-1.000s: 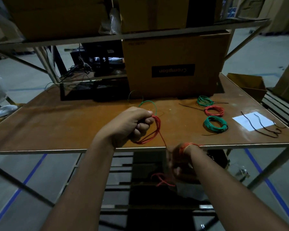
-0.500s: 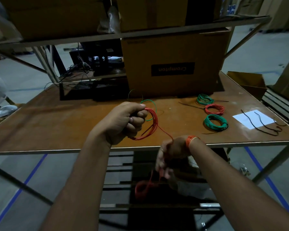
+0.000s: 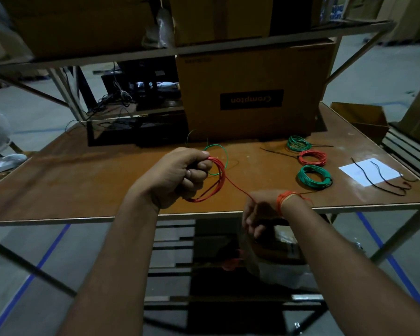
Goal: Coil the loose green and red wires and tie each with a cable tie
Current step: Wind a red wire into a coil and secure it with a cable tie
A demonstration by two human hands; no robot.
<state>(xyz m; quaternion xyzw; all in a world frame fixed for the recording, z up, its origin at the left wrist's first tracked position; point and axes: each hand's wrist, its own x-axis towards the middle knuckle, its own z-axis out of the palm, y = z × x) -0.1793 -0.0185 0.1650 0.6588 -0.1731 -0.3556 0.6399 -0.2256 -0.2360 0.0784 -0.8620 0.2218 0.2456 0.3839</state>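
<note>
Curled fingers (image 3: 199,169) of the left hand (image 3: 177,175) grip a several-turn loop of thin red wire (image 3: 216,180) above the table (image 3: 83,180), one strand running taut down to the right hand (image 3: 260,214), whose fingers pinch it at the table's front edge.

The counter (image 3: 83,180) has a brown wooden top, smooth with a dull sheen and worn lighter patches, edged by a pale metal strip along the front. The big box (image 3: 252,93) at its back is matt brown cardboard with a black printed label. Right of the box, the coils, two green (image 3: 314,177) and one red (image 3: 312,157), look plastic-coated and slightly glossy, like the red wire (image 3: 216,183) in the left hand (image 3: 177,178). Farther right a sheet of paper (image 3: 371,170) is matt white. The floor (image 3: 15,258) is smooth grey.
</note>
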